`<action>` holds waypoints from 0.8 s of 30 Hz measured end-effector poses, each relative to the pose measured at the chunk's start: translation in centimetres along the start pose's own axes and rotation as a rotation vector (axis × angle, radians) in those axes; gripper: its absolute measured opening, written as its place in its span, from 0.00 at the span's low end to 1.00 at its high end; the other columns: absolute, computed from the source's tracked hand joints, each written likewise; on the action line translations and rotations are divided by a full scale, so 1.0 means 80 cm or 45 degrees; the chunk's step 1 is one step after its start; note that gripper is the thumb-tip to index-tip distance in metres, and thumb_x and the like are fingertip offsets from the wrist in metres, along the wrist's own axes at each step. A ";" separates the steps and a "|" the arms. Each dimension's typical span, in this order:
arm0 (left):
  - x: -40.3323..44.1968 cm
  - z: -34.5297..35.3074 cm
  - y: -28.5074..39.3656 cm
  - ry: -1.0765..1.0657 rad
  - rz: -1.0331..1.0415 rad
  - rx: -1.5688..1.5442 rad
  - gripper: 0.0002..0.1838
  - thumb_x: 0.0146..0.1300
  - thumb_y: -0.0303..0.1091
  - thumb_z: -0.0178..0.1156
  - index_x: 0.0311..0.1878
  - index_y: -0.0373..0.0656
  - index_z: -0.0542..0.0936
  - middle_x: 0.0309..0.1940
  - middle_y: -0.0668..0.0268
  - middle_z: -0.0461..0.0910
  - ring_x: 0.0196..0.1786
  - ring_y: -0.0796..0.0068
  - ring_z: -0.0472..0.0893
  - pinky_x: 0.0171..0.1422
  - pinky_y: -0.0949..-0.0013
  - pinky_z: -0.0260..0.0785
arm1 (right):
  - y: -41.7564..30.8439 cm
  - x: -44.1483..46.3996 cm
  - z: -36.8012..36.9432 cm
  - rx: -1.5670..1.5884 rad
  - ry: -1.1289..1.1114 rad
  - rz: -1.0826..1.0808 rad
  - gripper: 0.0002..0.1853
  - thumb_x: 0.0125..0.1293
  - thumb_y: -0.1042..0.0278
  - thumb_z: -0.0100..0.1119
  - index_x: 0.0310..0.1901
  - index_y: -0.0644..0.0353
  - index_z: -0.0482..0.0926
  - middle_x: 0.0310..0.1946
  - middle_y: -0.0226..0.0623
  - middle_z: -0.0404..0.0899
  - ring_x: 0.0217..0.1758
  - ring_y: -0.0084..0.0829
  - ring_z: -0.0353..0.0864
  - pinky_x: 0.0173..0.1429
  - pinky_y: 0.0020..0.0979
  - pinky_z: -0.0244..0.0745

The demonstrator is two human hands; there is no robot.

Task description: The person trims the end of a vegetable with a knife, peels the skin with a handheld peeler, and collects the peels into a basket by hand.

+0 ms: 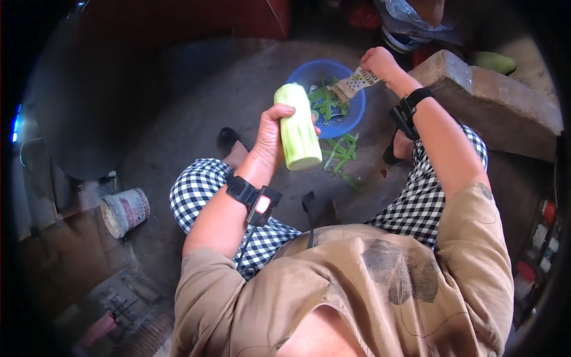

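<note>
A pale green peeled gourd [299,134] is gripped in my left hand [276,128], thumb across its front and fingertips showing on its right side. My right hand [380,62] is closed on the end of a flat, perforated grater-like tool [355,83], which slants down to the left over a blue plastic basket [355,122]. Green peel strips [327,104] lie inside the basket. More peels [342,154] are scattered on the floor just below it. The tool and the gourd are apart.
A stone-like block [482,101] stands at the right, with a green gourd [495,62] behind it. At the left is a dirty white bucket [125,212]. A container with clear plastic [410,27] is at the upper right. My knees flank the work.
</note>
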State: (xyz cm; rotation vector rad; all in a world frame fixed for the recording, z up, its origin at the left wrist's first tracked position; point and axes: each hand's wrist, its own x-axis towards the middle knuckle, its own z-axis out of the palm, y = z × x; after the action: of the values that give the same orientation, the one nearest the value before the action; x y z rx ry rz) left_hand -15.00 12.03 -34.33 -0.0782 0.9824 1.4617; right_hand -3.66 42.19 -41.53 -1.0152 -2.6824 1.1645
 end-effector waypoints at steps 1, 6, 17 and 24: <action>0.003 -0.004 0.002 0.022 0.017 0.007 0.33 0.41 0.44 0.66 0.51 0.35 0.73 0.32 0.53 0.80 0.32 0.56 0.84 0.42 0.55 0.81 | -0.001 -0.008 0.004 0.127 0.017 0.084 0.10 0.50 0.71 0.68 0.35 0.63 0.86 0.31 0.42 0.85 0.35 0.39 0.84 0.44 0.36 0.77; 0.015 -0.019 0.002 0.085 -0.003 -0.052 0.33 0.41 0.40 0.65 0.53 0.34 0.71 0.33 0.52 0.79 0.33 0.53 0.84 0.45 0.52 0.81 | 0.009 -0.021 0.005 -0.200 0.260 0.119 0.09 0.52 0.70 0.62 0.36 0.55 0.86 0.37 0.45 0.86 0.44 0.47 0.84 0.47 0.41 0.78; 0.024 -0.030 -0.007 0.154 -0.033 -0.023 0.26 0.44 0.40 0.62 0.46 0.34 0.75 0.32 0.52 0.80 0.31 0.53 0.83 0.41 0.52 0.81 | 0.011 -0.056 -0.016 -0.030 0.273 0.349 0.11 0.55 0.71 0.55 0.35 0.50 0.87 0.39 0.41 0.86 0.47 0.43 0.84 0.51 0.40 0.76; 0.026 -0.036 -0.007 0.165 -0.039 -0.040 0.30 0.43 0.36 0.64 0.51 0.34 0.70 0.31 0.51 0.78 0.31 0.51 0.82 0.43 0.50 0.81 | 0.116 -0.050 -0.081 0.601 1.023 0.512 0.11 0.50 0.82 0.61 0.35 0.61 0.87 0.28 0.36 0.84 0.36 0.31 0.82 0.43 0.31 0.75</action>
State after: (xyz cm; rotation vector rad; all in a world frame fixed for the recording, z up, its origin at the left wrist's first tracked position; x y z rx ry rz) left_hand -16.34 11.84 -37.64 -0.2123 1.0590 1.4580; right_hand 6.48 48.61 -42.29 -1.5317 -1.5507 1.0411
